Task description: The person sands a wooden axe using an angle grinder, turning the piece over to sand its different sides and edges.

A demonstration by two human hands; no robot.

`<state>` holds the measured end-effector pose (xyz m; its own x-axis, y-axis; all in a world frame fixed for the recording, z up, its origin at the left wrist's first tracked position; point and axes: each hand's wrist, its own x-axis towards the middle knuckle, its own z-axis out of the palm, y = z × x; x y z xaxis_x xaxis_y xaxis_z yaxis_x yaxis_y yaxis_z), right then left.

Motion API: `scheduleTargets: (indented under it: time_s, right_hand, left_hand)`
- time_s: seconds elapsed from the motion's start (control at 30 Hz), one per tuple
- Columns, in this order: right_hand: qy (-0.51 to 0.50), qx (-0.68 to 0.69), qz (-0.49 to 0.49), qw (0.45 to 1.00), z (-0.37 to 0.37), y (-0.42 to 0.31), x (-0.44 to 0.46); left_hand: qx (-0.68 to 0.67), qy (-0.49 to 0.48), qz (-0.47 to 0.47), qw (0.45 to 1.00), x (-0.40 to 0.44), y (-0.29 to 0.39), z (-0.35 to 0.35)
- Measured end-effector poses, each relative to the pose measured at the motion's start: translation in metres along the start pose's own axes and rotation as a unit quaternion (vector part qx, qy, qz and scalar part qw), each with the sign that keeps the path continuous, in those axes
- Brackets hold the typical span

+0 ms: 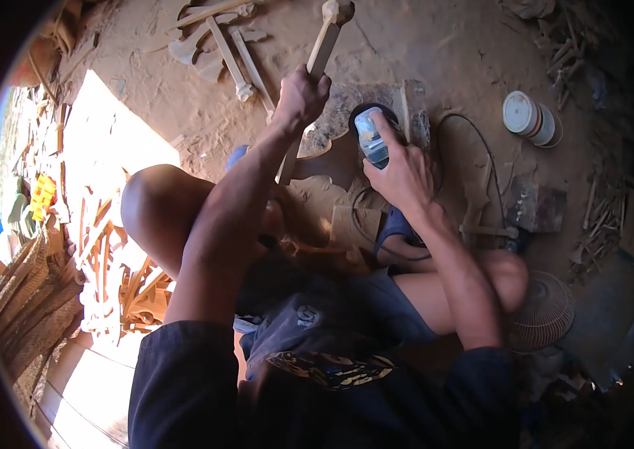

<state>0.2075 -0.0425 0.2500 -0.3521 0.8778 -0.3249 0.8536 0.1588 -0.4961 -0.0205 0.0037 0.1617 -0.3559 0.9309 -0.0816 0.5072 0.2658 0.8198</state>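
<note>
In the upper centre of the frame, the left hand point(303, 97), fingers wrapped around a slanting wooden leg point(323, 54), works beside the right hand point(407, 173), its fingers curled over a power tool point(372, 138). The cord point(486, 144), looping near a blue sandal point(394, 224), could snag; a one-handed hold might let the wood twist.

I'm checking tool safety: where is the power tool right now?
The power tool is in the head view's upper half, right of centre, in the right hand, right of the wooden piece.
</note>
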Motion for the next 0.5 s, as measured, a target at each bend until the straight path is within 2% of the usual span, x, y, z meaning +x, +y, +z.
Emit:
scheduleTargets:
  time_s: [0.03,0.13,0.23,0.43,0.5]
  right_hand:
    - [-0.001,0.0,-0.001,1.0,-0.0008,0.0014,0.0005]
    - [0.019,0.118,-0.069,0.99,0.001,0.0048,-0.0003]
    - [0.013,0.138,-0.085,0.987,0.0042,0.0025,-0.0019]
    - [-0.001,0.05,-0.008,0.999,0.0019,-0.0034,-0.003]
    - [0.011,0.011,-0.009,1.0,0.0037,-0.0009,-0.0011]
  left_hand:
    - [0.004,-0.001,0.004,1.0,0.0007,-0.0016,0.0009]
    - [0.017,-0.014,-0.003,1.0,0.0029,-0.002,0.0024]
    - [0.019,-0.007,-0.004,1.0,0.0042,-0.0026,0.0029]
    - [-0.003,-0.013,-0.015,1.0,0.002,-0.0045,0.0015]
    - [-0.005,-0.013,-0.023,1.0,0.0008,-0.0046,-0.0005]
